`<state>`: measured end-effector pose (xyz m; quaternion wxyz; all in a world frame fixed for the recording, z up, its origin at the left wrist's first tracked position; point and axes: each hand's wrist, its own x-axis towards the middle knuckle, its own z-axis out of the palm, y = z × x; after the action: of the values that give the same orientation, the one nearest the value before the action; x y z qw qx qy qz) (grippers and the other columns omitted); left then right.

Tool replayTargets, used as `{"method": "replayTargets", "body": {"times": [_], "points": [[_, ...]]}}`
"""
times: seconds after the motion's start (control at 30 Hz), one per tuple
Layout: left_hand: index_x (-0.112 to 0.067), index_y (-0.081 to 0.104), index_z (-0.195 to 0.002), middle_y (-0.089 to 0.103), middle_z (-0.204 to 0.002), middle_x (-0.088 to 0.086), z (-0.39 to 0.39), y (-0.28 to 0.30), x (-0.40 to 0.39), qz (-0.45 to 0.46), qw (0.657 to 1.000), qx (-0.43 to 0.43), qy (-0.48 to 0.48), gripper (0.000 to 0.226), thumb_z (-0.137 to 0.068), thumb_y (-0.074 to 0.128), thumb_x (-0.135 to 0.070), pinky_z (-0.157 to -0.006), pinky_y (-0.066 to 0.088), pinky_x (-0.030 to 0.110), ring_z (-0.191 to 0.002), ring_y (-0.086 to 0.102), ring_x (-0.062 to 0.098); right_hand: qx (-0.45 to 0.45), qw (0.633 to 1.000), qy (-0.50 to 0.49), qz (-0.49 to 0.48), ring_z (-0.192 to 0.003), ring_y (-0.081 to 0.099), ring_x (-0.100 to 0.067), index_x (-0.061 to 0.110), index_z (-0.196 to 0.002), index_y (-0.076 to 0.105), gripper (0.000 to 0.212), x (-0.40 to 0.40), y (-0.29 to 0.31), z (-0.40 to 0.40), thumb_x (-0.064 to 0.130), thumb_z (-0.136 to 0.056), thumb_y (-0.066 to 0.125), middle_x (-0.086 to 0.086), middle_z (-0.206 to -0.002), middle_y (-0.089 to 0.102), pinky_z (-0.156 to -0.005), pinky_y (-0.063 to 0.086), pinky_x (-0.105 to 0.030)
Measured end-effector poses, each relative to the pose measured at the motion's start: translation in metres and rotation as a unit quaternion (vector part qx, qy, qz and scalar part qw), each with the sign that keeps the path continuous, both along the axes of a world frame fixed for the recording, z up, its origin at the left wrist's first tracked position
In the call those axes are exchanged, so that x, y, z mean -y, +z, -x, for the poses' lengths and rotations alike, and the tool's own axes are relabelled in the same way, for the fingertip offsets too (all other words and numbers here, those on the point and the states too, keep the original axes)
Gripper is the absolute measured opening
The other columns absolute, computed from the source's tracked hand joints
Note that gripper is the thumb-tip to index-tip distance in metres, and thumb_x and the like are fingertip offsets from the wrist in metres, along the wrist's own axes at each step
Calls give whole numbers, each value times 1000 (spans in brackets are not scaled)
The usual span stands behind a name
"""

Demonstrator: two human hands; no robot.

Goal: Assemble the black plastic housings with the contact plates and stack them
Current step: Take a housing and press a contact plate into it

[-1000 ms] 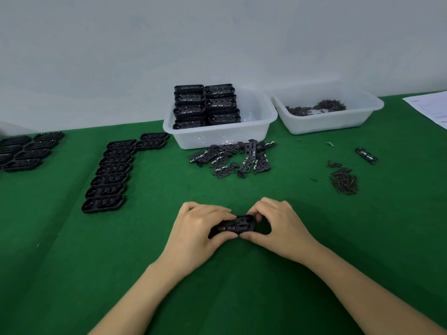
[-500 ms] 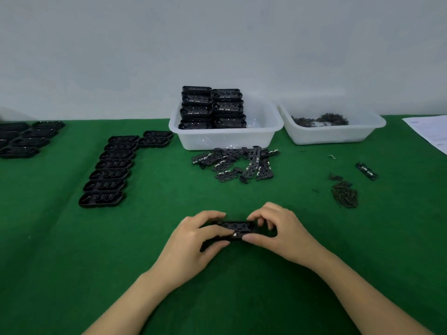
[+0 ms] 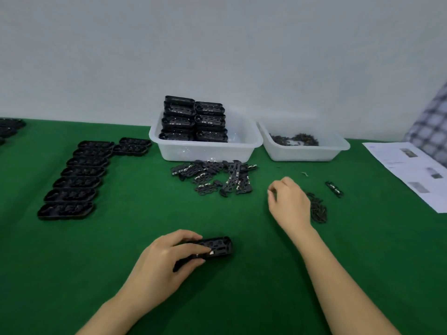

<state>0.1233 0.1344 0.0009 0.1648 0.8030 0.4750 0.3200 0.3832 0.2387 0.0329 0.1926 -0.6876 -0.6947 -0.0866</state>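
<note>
Holding oblong black plastic housing (image 3: 212, 247), reaching for small dark screws (image 3: 318, 209).
Left hand (image 3: 167, 259) fingers curled round housing; right hand (image 3: 289, 201) fingers loosely curled, empty, screws just right.

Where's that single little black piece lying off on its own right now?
In the head view it lies on the green cloth at the right: the lone black piece, between the small dark pile and the paper sheet, just beyond the right hand.
</note>
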Motion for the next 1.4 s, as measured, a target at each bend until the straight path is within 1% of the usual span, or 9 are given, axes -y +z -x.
{"method": "replayTargets", "body": {"times": [0.1, 0.23, 0.53, 0.6, 0.67, 0.73, 0.9, 1.1, 1.4], "points": [[-36, 72, -99, 60, -106, -19, -1, 0, -2, 1, 1000, 7, -4, 24, -76, 72, -29, -79, 53, 27, -94, 61, 2, 31, 997, -53, 44, -90, 57, -26, 11, -102, 64, 22, 10, 1, -38, 26, -87, 58, -7, -102, 59, -74, 44, -34], [-35, 72, -97, 61, -105, -19, -1, 2, -3, 6, 1000, 13, -16, 23, -75, 69, -32, -76, 54, 26, -93, 61, 0, -21, 997, -40, 68, -99, 55, -21, 15, -102, 64, 21, 16, -3, -54, 25, -84, 63, -2, -103, 60, -86, 37, -35], [-28, 72, -97, 62, -104, -18, 0, 2, -3, -6, 1000, 31, 2, 28, -70, 78, -20, -81, 54, 32, -94, 62, 3, -15, 997, -32, 69, -90, 54, -22, 13, -84, 62, 5, 18, -2, -41, 14, -86, 58, -2, -92, 59, -80, 35, -35], [-25, 72, -96, 62, -104, -15, -1, 3, -2, -15, 1000, 27, -1, 28, -70, 79, -18, -80, 55, 33, -93, 62, 6, -145, 988, 12, 44, -81, 53, -16, 15, -78, 61, 7, 29, 6, -27, 12, -83, 62, 0, -86, 58, -82, 41, -31], [-22, 72, -94, 63, -103, -12, -1, 4, -2, -21, 1000, 23, -4, 25, -70, 79, -17, -79, 55, 34, -93, 63, 8, -315, 944, 92, 48, -73, 50, -7, 22, -70, 60, 17, 49, 15, 3, 9, -79, 67, 4, -80, 58, -74, 40, -14], [-21, 73, -93, 64, -103, -11, 0, 4, -2, -21, 1000, 22, -5, 23, -71, 79, -16, -79, 54, 34, -92, 63, 10, -367, 909, 172, 95, -78, 50, 0, 29, -67, 60, 22, 69, 14, 37, 11, -76, 70, 9, -83, 56, -74, 36, -7], [-19, 73, -91, 65, -103, -7, 0, 5, -1, -35, 999, 9, -9, 20, -72, 78, -17, -78, 54, 33, -92, 63, 11, -321, 911, 211, 149, -96, 41, -6, 32, -67, 61, 18, 86, -11, 72, 20, -74, 73, 9, -90, 49, -89, 29, -29], [-18, 73, -90, 66, -103, -5, -1, 4, -2, -41, 999, 8, -5, 20, -72, 79, -15, -79, 54, 34, -92, 64, 14, -274, 936, 190, 110, -95, 39, -9, 23, -72, 67, 7, 83, -19, 69, 21, -74, 73, 7, -90, 47, -74, 20, -24], [-19, 73, -91, 67, -103, -5, -2, 3, -3, -59, 998, -8, -6, 20, -72, 79, -16, -80, 53, 36, -91, 64, 15, -283, 929, 152, 182, -98, 39, -5, 42, -63, 51, 29, 83, -11, 63, 26, -76, 71, 12, -96, 46, -90, 25, -31]]}}
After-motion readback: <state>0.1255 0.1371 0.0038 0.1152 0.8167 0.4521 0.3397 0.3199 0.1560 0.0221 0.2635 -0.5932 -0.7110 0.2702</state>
